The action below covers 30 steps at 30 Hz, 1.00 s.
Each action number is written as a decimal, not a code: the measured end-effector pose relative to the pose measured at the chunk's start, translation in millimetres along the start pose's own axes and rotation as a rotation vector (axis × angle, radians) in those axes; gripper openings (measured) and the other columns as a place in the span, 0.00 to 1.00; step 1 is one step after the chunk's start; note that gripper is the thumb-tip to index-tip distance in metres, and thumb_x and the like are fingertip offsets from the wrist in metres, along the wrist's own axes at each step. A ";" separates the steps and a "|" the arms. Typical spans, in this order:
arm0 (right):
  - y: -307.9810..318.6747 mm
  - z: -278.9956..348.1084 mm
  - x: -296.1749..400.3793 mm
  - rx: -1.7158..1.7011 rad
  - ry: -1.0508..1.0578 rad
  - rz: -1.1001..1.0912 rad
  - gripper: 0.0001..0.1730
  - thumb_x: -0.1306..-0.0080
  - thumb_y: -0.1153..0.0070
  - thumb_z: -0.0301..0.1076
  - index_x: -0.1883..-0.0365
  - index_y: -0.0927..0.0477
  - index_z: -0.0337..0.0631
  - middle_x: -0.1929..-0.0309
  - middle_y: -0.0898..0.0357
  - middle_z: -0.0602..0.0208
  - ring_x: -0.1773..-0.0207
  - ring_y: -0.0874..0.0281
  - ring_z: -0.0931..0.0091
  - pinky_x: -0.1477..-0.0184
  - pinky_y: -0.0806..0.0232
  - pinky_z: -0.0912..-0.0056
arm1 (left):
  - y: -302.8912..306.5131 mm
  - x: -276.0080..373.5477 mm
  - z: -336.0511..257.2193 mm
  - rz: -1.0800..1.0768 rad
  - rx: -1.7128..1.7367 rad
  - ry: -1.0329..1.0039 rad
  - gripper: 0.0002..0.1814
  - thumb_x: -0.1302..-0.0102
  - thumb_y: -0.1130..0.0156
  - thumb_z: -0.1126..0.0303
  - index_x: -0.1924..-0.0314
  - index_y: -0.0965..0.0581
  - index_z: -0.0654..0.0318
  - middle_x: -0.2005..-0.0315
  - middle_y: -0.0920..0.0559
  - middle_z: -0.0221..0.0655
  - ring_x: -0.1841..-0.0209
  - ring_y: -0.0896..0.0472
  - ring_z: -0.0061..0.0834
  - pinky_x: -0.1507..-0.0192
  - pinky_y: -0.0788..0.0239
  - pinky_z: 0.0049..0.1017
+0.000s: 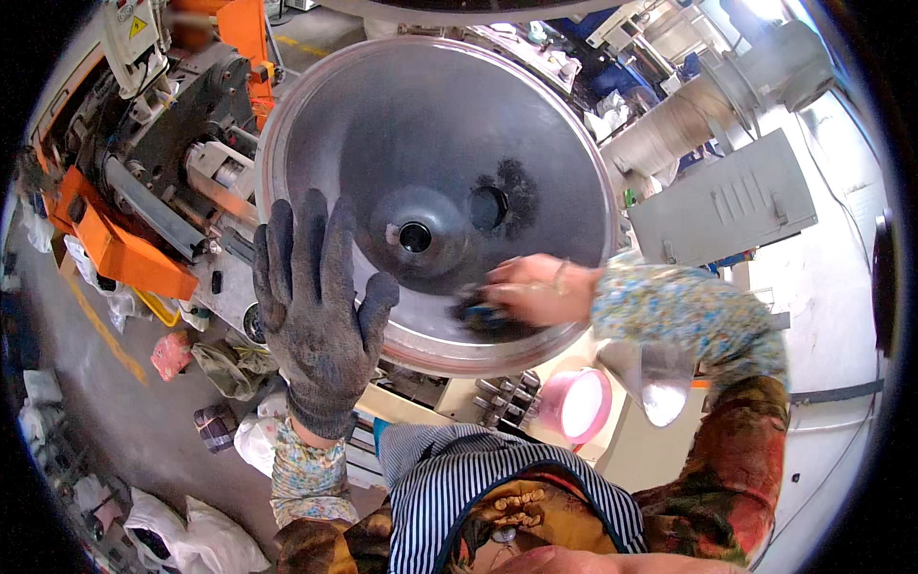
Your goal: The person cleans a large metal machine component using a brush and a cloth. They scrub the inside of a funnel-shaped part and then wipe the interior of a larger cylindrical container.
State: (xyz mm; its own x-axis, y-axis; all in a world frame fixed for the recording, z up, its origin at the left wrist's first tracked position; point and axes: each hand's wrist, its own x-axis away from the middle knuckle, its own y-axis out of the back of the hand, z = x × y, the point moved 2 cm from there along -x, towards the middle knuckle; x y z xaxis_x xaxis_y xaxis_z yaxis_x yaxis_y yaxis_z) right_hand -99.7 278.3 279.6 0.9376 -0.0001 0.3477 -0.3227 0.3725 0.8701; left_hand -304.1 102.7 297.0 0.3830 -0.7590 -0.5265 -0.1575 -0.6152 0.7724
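Observation:
A large round metal drum, shaped like a wide bowl with a raised hub and a dark centre hole, fills the middle of the view. My left hand, in a dark grey work glove, lies spread with its palm down over the drum's left rim, holding nothing. Bare and slightly blurred, my right hand is at the lower right inside of the drum. Its fingers close on a dark object, perhaps a cloth or pad, against the surface. A second round opening has dark speckles beside it.
Machinery with orange guards stands at the left. Below the drum are a pink-rimmed container, several metal cylinders and a metal funnel. A grey metal cabinet is at the right. White sacks lie on the floor, lower left.

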 end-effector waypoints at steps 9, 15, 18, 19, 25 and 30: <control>80.8 -192.3 -57.8 1.008 -0.185 -0.234 0.23 0.40 0.50 0.32 0.45 0.32 0.39 0.47 0.30 0.55 0.50 0.24 0.62 0.53 0.27 0.65 | -2.5 -2.2 0.5 0.007 -0.008 -0.057 0.29 0.33 0.51 0.45 0.39 0.29 0.56 0.38 0.32 0.44 0.35 0.38 0.54 0.34 0.50 0.52; 1.4 -78.3 -35.8 0.520 -0.218 0.505 0.18 0.37 0.48 0.39 0.49 0.23 0.47 0.58 0.22 0.60 0.49 0.23 0.65 0.51 0.28 0.60 | 5.7 -0.4 9.9 -0.012 -0.076 -0.010 0.29 0.34 0.49 0.47 0.38 0.29 0.55 0.39 0.31 0.44 0.35 0.37 0.55 0.34 0.50 0.51; 4.6 -77.7 -26.3 0.164 -0.195 0.343 0.17 0.37 0.50 0.42 0.51 0.22 0.55 0.59 0.20 0.58 0.56 0.20 0.61 0.52 0.27 0.58 | 9.2 -0.9 7.3 0.018 -0.033 -0.002 0.28 0.33 0.49 0.49 0.38 0.29 0.54 0.39 0.31 0.43 0.35 0.38 0.55 0.34 0.50 0.51; 11.7 -99.4 -37.9 0.168 -0.422 0.363 0.17 0.36 0.52 0.43 0.50 0.23 0.54 0.57 0.20 0.57 0.56 0.20 0.61 0.53 0.27 0.57 | 9.2 -0.9 9.3 0.024 -0.033 -0.002 0.28 0.33 0.50 0.49 0.38 0.29 0.54 0.39 0.31 0.43 0.35 0.38 0.55 0.34 0.50 0.52; 77.9 -178.3 -96.8 1.083 0.092 -0.110 0.09 0.44 0.47 0.35 0.67 0.19 0.44 0.48 0.31 0.69 0.43 0.34 0.69 0.58 0.26 0.67 | -0.2 -2.5 3.9 0.050 -0.003 -0.076 0.29 0.30 0.58 0.45 0.40 0.28 0.55 0.36 0.33 0.41 0.34 0.40 0.56 0.34 0.53 0.53; 42.8 -111.6 -16.3 0.850 -0.481 0.374 0.11 0.44 0.44 0.34 0.62 0.17 0.51 0.50 0.31 0.65 0.46 0.31 0.59 0.55 0.25 0.63 | 5.0 -1.5 9.2 0.076 -0.029 -0.014 0.29 0.30 0.59 0.45 0.39 0.29 0.54 0.36 0.33 0.40 0.33 0.40 0.55 0.34 0.53 0.53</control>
State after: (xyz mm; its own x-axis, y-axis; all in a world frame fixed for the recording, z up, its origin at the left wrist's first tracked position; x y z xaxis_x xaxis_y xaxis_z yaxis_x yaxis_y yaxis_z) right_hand -114.3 397.9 272.2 0.6687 -0.4584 0.5854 -0.7413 -0.3501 0.5726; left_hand -313.9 98.8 298.4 0.3582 -0.8063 -0.4707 -0.1596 -0.5496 0.8201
